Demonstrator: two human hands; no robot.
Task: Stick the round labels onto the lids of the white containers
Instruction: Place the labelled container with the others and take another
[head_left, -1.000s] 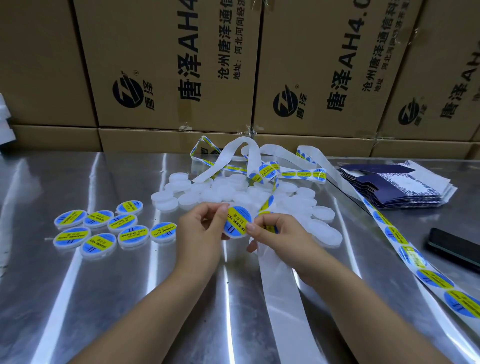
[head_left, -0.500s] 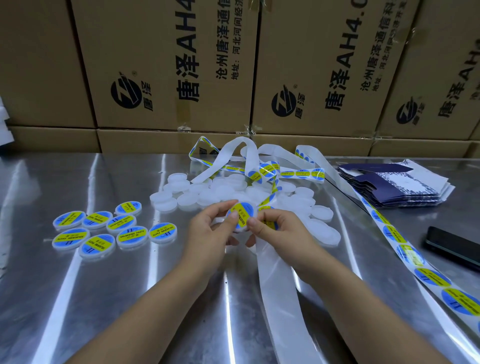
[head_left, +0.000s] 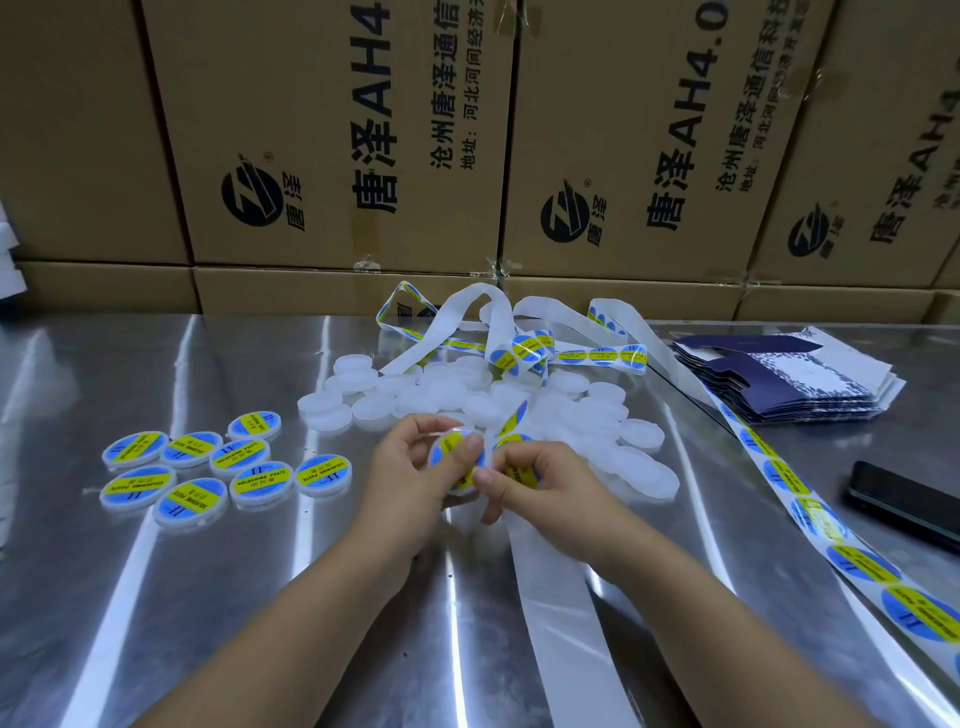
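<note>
My left hand (head_left: 402, 480) grips a small round white container (head_left: 451, 453) that carries a blue-and-yellow round label, my left thumb lying across the label's top. My right hand (head_left: 540, 493) meets it from the right, fingertips pressing on the label's lower edge while it also pinches the label strip. The strip of round labels (head_left: 810, 512) runs from there off to the right edge. A pile of unlabelled white containers (head_left: 462, 392) lies just behind my hands. Several labelled containers (head_left: 218, 467) sit in a group to the left.
White empty backing tape (head_left: 561, 608) trails toward me across the shiny metal table (head_left: 208, 597). A tangle of tape and labels (head_left: 519, 343) lies behind the pile. Dark blue flat cartons (head_left: 789, 384) are stacked at right, a black phone (head_left: 906, 504) beside them. Cardboard boxes (head_left: 337, 130) wall the back.
The label, held tilted in the air a second ago, now lies on the container's lid. My left thumb has moved onto it and my right fingers press it down.
</note>
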